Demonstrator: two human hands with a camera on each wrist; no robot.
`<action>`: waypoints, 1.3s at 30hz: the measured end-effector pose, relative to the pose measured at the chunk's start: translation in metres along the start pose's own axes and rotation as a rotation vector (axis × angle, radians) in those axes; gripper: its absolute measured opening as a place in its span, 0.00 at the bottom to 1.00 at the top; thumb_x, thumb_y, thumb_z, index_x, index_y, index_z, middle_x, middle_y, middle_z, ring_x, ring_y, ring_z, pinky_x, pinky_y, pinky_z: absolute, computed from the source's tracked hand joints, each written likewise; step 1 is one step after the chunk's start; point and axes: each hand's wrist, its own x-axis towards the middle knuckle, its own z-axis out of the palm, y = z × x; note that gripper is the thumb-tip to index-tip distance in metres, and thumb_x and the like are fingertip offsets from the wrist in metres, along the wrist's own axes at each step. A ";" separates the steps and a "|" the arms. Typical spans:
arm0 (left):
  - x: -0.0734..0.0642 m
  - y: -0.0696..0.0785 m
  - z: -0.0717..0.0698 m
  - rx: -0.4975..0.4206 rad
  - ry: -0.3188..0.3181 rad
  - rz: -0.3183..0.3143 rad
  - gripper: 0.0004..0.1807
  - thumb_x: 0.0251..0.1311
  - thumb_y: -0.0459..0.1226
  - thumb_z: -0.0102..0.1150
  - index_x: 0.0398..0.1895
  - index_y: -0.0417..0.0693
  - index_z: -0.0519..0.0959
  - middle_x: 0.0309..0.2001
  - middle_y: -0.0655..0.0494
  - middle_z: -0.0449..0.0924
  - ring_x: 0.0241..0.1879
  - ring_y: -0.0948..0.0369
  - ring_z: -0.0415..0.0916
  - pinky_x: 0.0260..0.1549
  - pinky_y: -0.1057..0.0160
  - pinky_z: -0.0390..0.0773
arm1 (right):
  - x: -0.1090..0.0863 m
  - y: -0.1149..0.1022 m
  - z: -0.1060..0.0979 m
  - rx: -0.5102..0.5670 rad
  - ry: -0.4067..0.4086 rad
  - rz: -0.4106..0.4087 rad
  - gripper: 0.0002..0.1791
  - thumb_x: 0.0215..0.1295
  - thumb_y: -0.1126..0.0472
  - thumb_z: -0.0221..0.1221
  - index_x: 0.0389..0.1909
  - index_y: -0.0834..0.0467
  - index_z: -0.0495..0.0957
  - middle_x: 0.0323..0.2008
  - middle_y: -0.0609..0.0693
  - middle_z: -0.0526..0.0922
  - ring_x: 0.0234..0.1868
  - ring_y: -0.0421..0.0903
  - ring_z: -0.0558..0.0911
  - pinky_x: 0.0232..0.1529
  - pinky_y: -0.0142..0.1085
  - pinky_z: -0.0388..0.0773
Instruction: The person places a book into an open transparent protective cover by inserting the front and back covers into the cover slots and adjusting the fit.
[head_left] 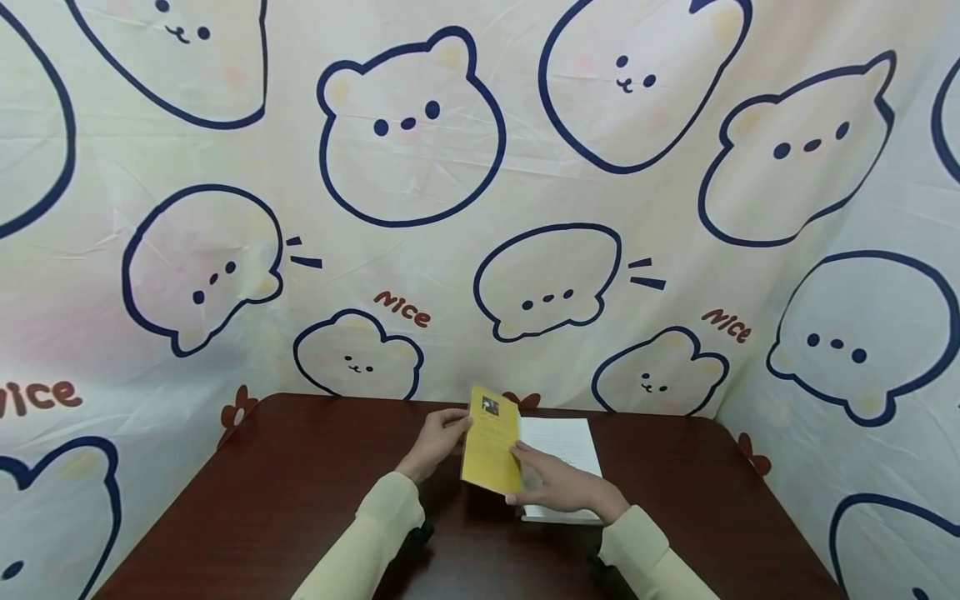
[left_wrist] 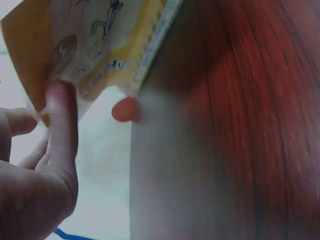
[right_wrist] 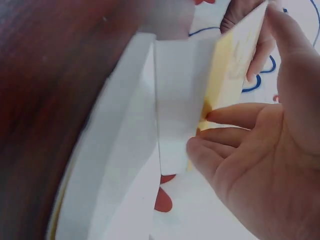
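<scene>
An opened book lies on the table, its white page block [head_left: 562, 442] flat on the right. Its yellow cover [head_left: 491, 450], with a small dark picture near the top, stands raised at a tilt on the left. My left hand [head_left: 435, 442] pinches the cover's left edge; in the left wrist view the thumb presses the illustrated outer face [left_wrist: 102, 45]. My right hand [head_left: 558, 483] holds the cover near its lower right, across the white pages. In the right wrist view, the right fingertips [right_wrist: 200, 145] touch the yellow-and-white flap [right_wrist: 227, 70]. Part of the page block is hidden behind that hand.
The dark red-brown wooden table [head_left: 315, 492] extends to both sides of the book. A pale cloth [head_left: 540, 192] with bear-face outlines hangs behind the table and along its sides.
</scene>
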 end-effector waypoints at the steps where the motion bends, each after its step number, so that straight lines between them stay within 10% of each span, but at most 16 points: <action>1: 0.001 0.002 0.003 -0.006 -0.008 0.011 0.22 0.78 0.36 0.48 0.65 0.26 0.71 0.52 0.31 0.82 0.45 0.44 0.86 0.42 0.50 0.86 | -0.001 0.001 -0.002 0.018 0.009 -0.010 0.51 0.68 0.39 0.62 0.80 0.63 0.52 0.81 0.57 0.49 0.80 0.56 0.54 0.74 0.58 0.60; 10: 0.008 0.014 0.031 -0.033 -0.176 0.065 0.25 0.81 0.39 0.42 0.74 0.36 0.66 0.66 0.35 0.74 0.60 0.43 0.78 0.62 0.38 0.73 | 0.003 0.015 -0.013 0.204 0.245 -0.071 0.35 0.81 0.48 0.49 0.79 0.62 0.54 0.78 0.59 0.59 0.77 0.61 0.60 0.72 0.59 0.62; 14: 0.005 0.019 0.046 0.051 -0.240 0.060 0.26 0.79 0.40 0.45 0.77 0.47 0.65 0.74 0.44 0.67 0.71 0.44 0.66 0.70 0.36 0.61 | 0.001 0.012 -0.019 0.275 0.362 -0.027 0.35 0.81 0.46 0.46 0.80 0.58 0.54 0.78 0.57 0.60 0.76 0.61 0.62 0.71 0.61 0.63; 22: 0.000 0.020 0.068 0.241 -0.368 0.102 0.27 0.78 0.41 0.48 0.77 0.50 0.65 0.77 0.49 0.62 0.74 0.45 0.61 0.67 0.40 0.68 | -0.005 0.008 -0.034 0.349 0.425 0.052 0.41 0.77 0.42 0.53 0.81 0.58 0.52 0.75 0.63 0.64 0.72 0.63 0.69 0.64 0.57 0.74; 34: -0.005 0.005 0.088 0.466 -0.409 0.087 0.27 0.73 0.37 0.53 0.74 0.44 0.69 0.56 0.44 0.82 0.48 0.47 0.84 0.39 0.60 0.81 | -0.030 0.030 -0.048 0.262 0.488 0.148 0.37 0.68 0.71 0.54 0.78 0.61 0.58 0.64 0.66 0.75 0.47 0.57 0.86 0.34 0.39 0.85; 39: -0.008 0.002 0.093 0.629 -0.408 0.128 0.28 0.71 0.38 0.56 0.73 0.42 0.70 0.77 0.45 0.62 0.75 0.48 0.61 0.69 0.49 0.68 | -0.040 0.045 -0.046 0.049 0.442 0.251 0.37 0.68 0.69 0.60 0.76 0.69 0.58 0.68 0.70 0.71 0.36 0.50 0.84 0.37 0.41 0.82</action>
